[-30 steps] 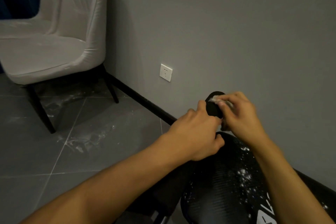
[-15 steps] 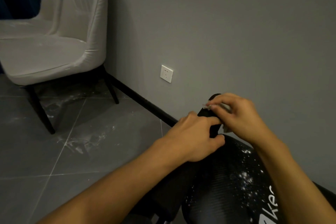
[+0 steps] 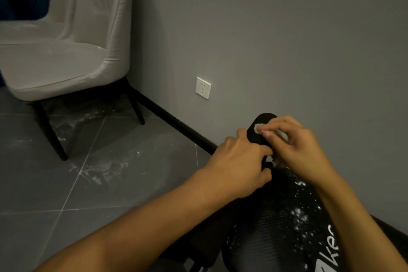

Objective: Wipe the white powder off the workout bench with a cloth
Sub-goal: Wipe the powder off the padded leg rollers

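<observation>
1. Right hand (image 3: 295, 148) presses a small pale cloth (image 3: 258, 127) against the black roller pad (image 3: 261, 130) at the far end of the workout bench (image 3: 276, 227); grip closed on the cloth, fingertips pinching it.
2. Left hand (image 3: 240, 168) wraps the near side of the same roller pad, closed on it, probably bracing it.
3. Key relation: the white powder (image 3: 298, 214) still to clear lies on the bench pad, on the person's side of the roller pad and below the right wrist. The bench's long axis runs from the roller pad back toward the person, so my read is the next stroke pulls back along it. Right hand is nearer and already has the cloth.
4. Writing: white letters "ke" (image 3: 331, 247) on the bench pad, rest cut off; brand not readable.
</observation>
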Motion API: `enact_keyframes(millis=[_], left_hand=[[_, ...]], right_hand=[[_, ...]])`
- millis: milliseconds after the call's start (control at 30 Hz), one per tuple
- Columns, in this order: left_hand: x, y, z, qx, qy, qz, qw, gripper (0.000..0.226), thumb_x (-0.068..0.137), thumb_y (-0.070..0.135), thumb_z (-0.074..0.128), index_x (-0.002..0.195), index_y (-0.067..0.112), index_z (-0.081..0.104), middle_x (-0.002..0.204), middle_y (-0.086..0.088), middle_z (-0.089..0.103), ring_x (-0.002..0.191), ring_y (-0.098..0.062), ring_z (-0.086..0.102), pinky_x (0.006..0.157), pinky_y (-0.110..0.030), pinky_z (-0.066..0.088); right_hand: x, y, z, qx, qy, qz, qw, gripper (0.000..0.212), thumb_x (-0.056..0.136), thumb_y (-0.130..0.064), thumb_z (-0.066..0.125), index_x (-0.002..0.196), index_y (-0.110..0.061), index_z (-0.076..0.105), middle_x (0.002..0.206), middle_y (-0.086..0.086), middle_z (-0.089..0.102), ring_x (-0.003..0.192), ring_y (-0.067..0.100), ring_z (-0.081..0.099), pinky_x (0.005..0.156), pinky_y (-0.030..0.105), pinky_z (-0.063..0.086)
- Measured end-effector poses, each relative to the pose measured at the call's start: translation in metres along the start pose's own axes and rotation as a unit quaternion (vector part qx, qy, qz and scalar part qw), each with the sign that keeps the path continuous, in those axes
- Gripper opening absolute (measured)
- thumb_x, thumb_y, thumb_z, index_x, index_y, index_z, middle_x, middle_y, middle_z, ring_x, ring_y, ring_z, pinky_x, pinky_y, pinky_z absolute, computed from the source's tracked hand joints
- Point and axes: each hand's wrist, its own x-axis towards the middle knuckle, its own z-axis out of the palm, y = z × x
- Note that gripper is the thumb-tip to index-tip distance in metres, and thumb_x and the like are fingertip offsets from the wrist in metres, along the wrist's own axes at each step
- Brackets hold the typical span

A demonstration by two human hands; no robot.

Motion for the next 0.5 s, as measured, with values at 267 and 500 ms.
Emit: enact_keyframes(millis=[267, 500], left_hand=[[-0.001, -0.007, -0.001, -0.092, -0.015, -0.021, 0.995, 0.05, 0.093, 0.057, 0.06, 0.141, 0.054, 0.047, 0.129, -0.004, 0.04, 0.112, -0.027, 0.054, 0.095, -0.039, 0.051], [-0.001, -0.008, -0.003, -0.02, 0.022, 0.026, 0.999, 0.047, 0.091, 0.047, 0.068, 0.137, 0.041, 0.058, 0.132, -0.004, 0.044, 0.114, -0.024, 0.051, 0.095, -0.038, 0.049]], right_hand=[[0.001, 0.002, 0.007, -0.033, 0.098, 0.029, 0.994, 0.017, 0.093, -0.017, 0.065, 0.108, -0.021, 0.072, 0.105, -0.003, 0.062, 0.094, 0.009, 0.064, 0.086, 0.024, 0.053], [-0.015, -0.004, -0.006, 0.069, 0.034, 0.027, 0.997, 0.015, 0.09, -0.015, 0.069, 0.102, -0.019, 0.076, 0.101, -0.007, 0.068, 0.094, 0.003, 0.065, 0.083, 0.016, 0.051]])
